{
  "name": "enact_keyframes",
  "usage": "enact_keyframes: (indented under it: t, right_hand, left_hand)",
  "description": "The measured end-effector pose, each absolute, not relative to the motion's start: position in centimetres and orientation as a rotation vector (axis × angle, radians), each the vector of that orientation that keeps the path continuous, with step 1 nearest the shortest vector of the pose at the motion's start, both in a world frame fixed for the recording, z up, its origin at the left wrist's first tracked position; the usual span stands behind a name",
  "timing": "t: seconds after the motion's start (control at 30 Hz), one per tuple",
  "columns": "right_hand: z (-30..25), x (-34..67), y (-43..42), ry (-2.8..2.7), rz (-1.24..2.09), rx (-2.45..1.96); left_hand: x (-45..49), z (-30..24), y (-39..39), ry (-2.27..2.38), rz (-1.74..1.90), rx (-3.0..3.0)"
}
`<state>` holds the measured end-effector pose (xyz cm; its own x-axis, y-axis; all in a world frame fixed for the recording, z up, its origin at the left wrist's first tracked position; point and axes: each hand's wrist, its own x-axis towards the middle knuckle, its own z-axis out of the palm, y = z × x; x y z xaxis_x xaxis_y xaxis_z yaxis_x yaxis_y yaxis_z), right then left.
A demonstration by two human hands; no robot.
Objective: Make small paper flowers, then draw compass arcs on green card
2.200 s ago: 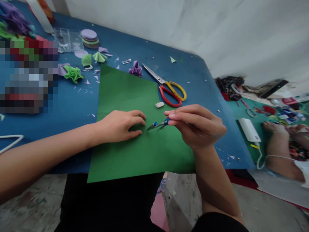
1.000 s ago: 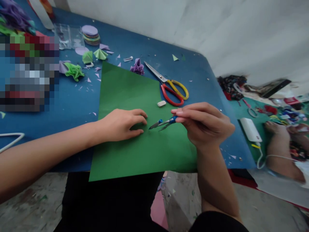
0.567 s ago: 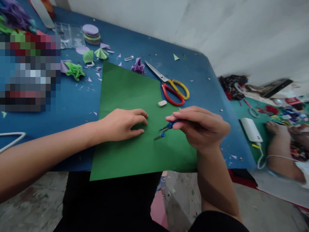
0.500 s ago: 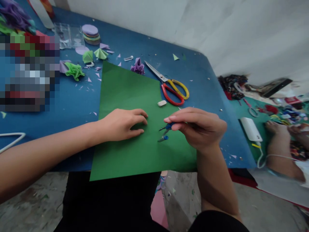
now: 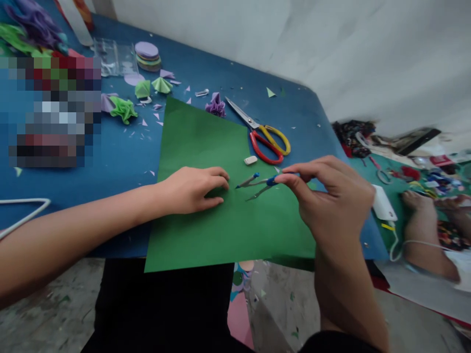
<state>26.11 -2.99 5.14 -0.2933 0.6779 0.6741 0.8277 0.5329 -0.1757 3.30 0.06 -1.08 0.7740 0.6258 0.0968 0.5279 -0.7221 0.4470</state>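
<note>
A: Left hand?
B: Palm down on the green sheet, fingers apart and slightly curled.
A: Taking that hand as clock centre?
B: Eraser on the sheet at 2 o'clock; scissors just beyond, between 1 and 2; drawing compass at 3, legs spread, over the sheet. Tip contact: cannot tell.
A: Right hand?
B: Also at 3, farther out; thumb and fingers clamped on the compass's blue top.

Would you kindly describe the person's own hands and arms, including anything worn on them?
The left hand and right hand are bare, no glove, ring or watch showing. A black sleeve shows on the right arm at the bottom edge; none shows on the left arm.
</note>
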Motion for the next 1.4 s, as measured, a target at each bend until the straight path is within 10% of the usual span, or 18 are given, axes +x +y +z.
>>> enact_keyframes:
  t: [0.67, 1.4]
  right_hand:
    - [6.1, 25.0, -5.4, -2.242, -0.757, -1.227]
    - [3.7, 25.9, 0.7, -2.071, 0.467, -1.077]
  left_hand:
    - [3.2, -1.1, 0.0, 0.881, 0.322, 2.554]
    - [2.4, -0.7, 1.4, 1.018, 0.614, 2.534]
